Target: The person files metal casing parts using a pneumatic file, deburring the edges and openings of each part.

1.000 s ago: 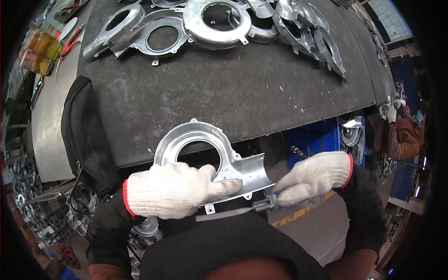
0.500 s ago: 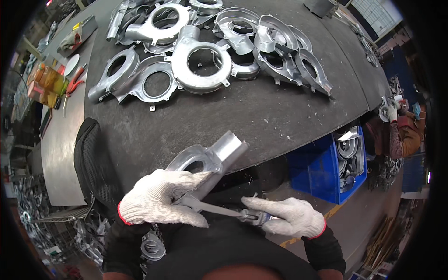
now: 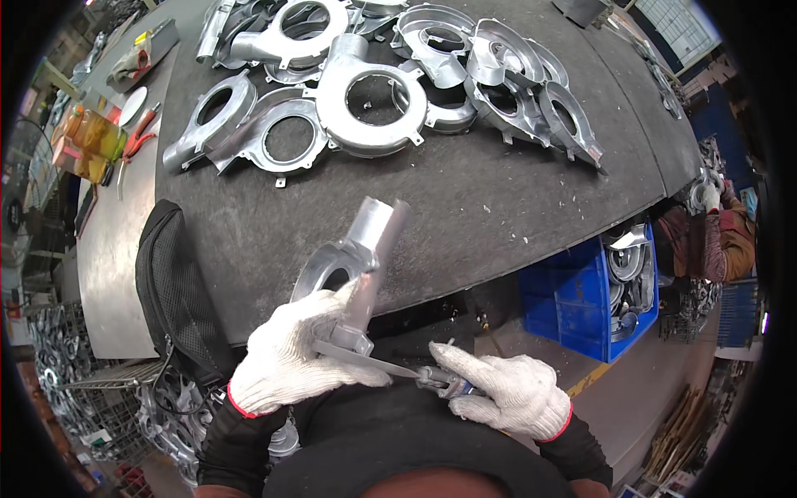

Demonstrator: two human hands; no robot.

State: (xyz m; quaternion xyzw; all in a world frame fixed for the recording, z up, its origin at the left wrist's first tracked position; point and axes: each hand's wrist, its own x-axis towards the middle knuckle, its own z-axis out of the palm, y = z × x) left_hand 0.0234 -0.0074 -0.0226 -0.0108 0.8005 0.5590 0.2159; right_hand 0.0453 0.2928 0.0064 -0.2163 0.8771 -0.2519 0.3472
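Left hand grips the silver cast-metal blower housing, right hand clasps a flat steel file; a slip could gouge the glove.

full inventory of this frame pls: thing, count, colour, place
held metal housing: 1, silver, in left hand, above the table's near edge
hand file: 1, grey blade, in right hand, laid against the housing
loose housings: a pile, count unclear, silver, far side of table
table mat: 1, black
mesh bag: 1, black, left table edge
blue crate: 1, holds metal parts, floor at right
bottles: amber, far left
left hand: white glove, gripping housing
right hand: white glove, gripping file
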